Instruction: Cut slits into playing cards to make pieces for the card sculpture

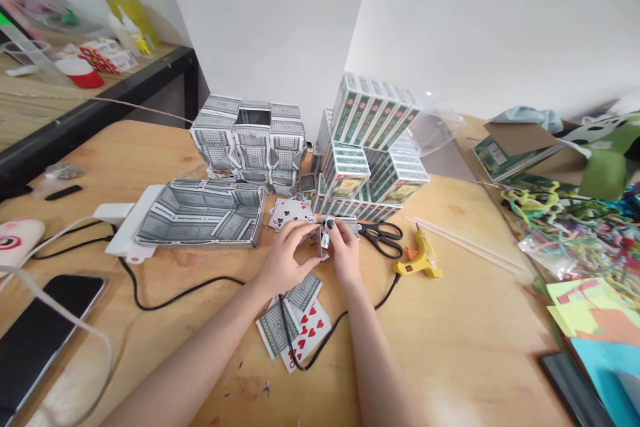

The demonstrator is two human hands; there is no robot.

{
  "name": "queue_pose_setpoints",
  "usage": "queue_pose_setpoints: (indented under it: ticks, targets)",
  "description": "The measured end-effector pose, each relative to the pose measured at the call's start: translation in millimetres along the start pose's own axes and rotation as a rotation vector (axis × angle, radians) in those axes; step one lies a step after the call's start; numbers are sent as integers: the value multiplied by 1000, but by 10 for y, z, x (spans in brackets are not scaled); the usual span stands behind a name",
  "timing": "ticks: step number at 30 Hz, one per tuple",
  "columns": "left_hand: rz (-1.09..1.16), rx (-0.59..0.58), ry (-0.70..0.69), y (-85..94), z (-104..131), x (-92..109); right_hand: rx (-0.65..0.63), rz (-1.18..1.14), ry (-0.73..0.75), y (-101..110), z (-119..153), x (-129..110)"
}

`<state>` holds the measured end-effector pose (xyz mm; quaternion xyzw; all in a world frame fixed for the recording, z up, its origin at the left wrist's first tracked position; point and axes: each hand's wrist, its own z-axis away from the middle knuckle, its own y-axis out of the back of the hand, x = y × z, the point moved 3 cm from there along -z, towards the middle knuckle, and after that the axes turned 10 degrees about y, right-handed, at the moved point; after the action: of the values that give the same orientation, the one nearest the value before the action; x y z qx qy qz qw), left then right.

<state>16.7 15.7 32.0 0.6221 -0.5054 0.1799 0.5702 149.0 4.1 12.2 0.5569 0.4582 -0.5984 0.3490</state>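
Note:
Between my two hands is a folded playing card (325, 253), its edges bent up. My left hand (286, 255) grips its left side, thumb below and fingers above. From the right, my right hand (343, 247) pinches the same card; dark polish shows on a nail. Beneath my wrists lie several loose playing cards (307, 333), some face down, one with red hearts up. More cards (290, 212) lie face up just beyond my left hand. Right of my right hand are black-handled scissors (385, 239) and a yellow glue gun (421, 257).
An open tray made of cards (200, 240) stands at left, with a larger card structure (250, 147) behind it. Stacked card boxes (375, 113) rise at the back. The glue gun's black cord (320, 355) crosses the loose cards. A phone (45, 340) lies at left, glue sticks (465, 243) at right.

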Motion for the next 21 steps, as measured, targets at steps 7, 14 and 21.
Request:
queue_pose_setpoints:
  ticks: [7,14,21]
  targets:
    - [35,108,3,37,-33,-10,-29,-69,39,-13,15,-35]
    - [34,66,-12,6,-26,-47,-99,-82,45,-18,0,-21]
    - [43,92,-6,2,-29,-72,-113,-47,71,-10,-28,38]
